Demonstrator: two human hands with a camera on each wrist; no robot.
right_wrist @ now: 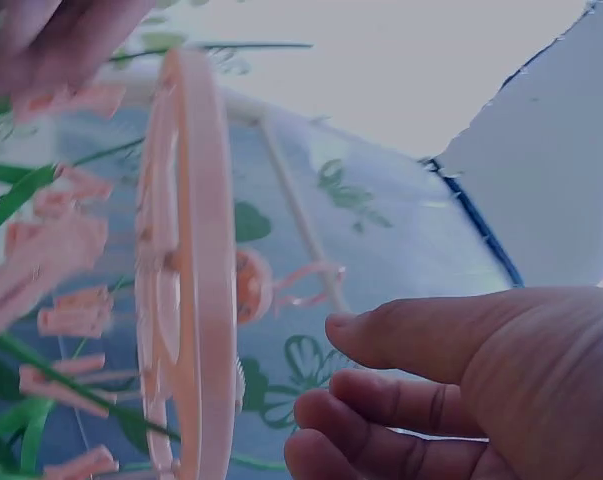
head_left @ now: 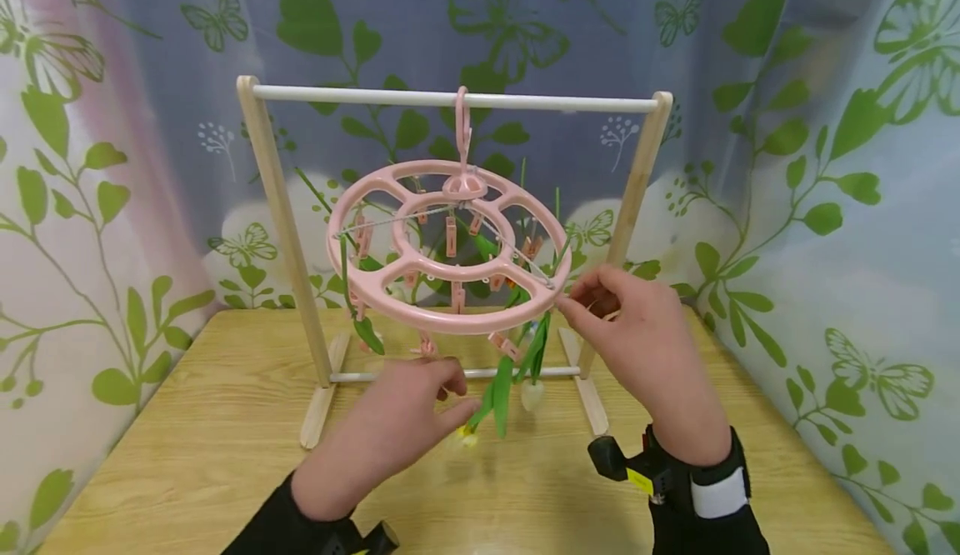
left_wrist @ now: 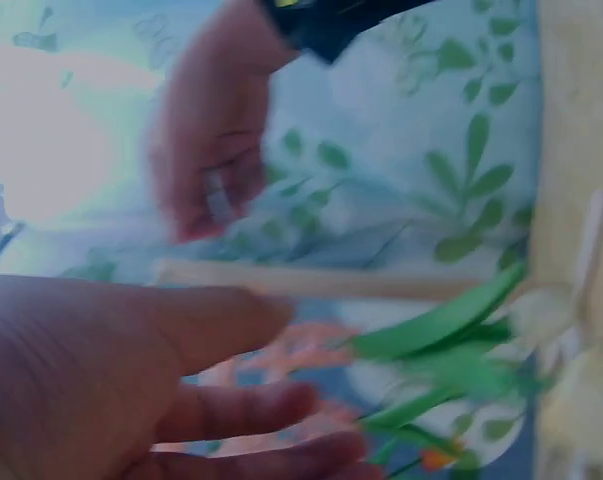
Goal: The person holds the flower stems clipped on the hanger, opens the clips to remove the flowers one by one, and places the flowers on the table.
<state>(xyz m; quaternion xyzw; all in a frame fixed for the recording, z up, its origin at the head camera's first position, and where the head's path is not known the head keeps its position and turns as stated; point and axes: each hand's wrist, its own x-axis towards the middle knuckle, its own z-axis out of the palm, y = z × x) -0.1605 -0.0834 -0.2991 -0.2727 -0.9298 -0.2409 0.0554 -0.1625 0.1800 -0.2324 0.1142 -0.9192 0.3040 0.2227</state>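
Note:
A pink round clip hanger (head_left: 450, 319) hangs tilted from a white bar, its near side lower. Pink clips (head_left: 506, 345) dangle beneath, several with green-leaved artificial flowers (head_left: 532, 394). The left hand (head_left: 397, 417) is below the ring's near side, fingers loosely bent; in the left wrist view that hand (left_wrist: 181, 390) shows a gap between thumb and fingers, with nothing held. At the ring's right edge is the right hand (head_left: 637, 330); the right wrist view shows this hand (right_wrist: 431, 400) with relaxed fingers beside the ring (right_wrist: 206, 270), apparently not gripping it.
A wooden frame (head_left: 285, 230) with a white top bar (head_left: 360, 97) and a lower white bar (head_left: 551, 372) stands on the wooden table (head_left: 187, 438). Behind and at both sides hangs a curtain (head_left: 847, 272) printed with leaves and butterflies. A yellow flower (head_left: 468, 436) hangs beside the left thumb.

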